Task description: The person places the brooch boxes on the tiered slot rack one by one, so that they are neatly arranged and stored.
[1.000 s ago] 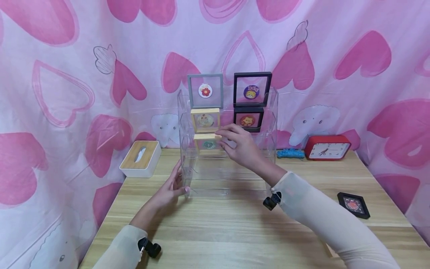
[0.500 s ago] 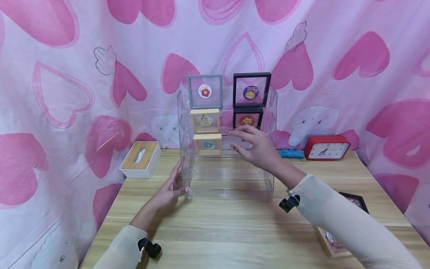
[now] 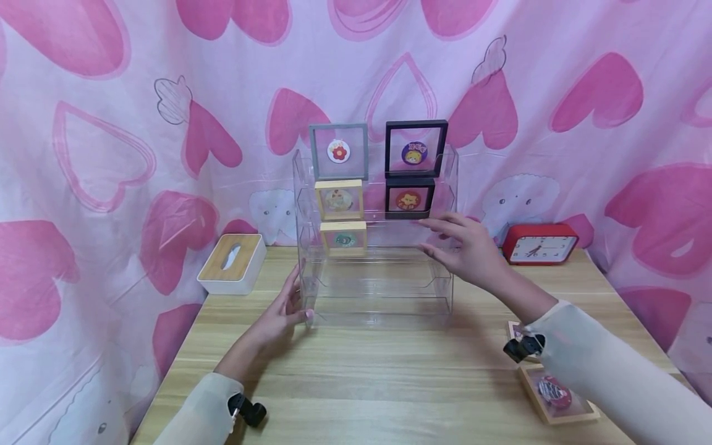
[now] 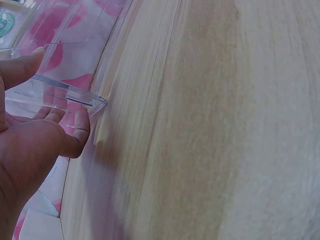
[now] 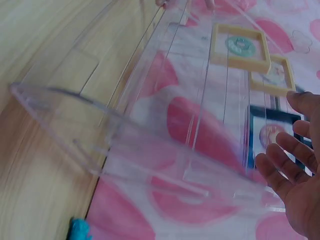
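Green-badge frame (image 3: 343, 239) is standing released near picture centre, seemingly placed; right hand (image 3: 474, 250) is withdrawing rightward, empty, half-spread; left hand (image 3: 280, 316) is gripping acrylic rack (image 3: 378, 318).

Count: 1 rack (image 3: 372, 299); 5 frames (image 3: 343, 240) on it, 2 showing on bench (image 3: 367, 383); 1 clock (image 3: 541, 245); 1 tissue box (image 3: 232, 266); 2 hands (image 3: 473, 252) (image 3: 280, 316).

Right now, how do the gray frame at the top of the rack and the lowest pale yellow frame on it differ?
The gray frame looks larger than the pale yellow frame. The gray frame holds a white badge with a red flower; the pale yellow frame holds a green badge. The gray frame stands on the top tier, the pale yellow frame two tiers lower. Both stand toward the left of the clear rack.
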Available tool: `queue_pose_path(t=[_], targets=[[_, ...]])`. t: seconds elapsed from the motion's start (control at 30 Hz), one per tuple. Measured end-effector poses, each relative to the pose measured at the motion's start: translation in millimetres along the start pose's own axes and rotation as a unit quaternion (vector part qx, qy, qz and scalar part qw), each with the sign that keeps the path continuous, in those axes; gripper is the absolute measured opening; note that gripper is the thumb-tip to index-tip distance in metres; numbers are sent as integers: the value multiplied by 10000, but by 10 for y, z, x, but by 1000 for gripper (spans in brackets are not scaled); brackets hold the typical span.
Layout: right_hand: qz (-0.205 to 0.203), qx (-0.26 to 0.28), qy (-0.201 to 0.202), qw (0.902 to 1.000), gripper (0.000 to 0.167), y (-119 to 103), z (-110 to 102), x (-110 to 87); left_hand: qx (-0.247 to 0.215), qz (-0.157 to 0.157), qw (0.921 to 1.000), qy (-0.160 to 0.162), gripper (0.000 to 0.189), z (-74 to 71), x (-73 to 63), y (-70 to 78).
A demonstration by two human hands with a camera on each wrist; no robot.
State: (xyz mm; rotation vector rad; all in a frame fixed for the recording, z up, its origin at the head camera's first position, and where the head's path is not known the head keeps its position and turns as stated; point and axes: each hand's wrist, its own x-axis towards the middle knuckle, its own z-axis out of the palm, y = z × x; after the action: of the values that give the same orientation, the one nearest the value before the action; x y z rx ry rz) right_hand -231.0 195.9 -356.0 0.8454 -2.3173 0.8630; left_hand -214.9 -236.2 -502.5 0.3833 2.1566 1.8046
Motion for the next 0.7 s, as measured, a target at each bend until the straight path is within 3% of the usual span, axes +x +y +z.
queue_pose_path(t=[0.33, 0.7], targets=[[20, -443, 172, 9989, 54, 149, -312, -199, -77, 84, 9999, -78, 115, 4, 4, -5], [605, -887, 55, 9942, 52, 392, -631, -550, 102, 70, 9999, -16, 116, 4, -12, 4]])
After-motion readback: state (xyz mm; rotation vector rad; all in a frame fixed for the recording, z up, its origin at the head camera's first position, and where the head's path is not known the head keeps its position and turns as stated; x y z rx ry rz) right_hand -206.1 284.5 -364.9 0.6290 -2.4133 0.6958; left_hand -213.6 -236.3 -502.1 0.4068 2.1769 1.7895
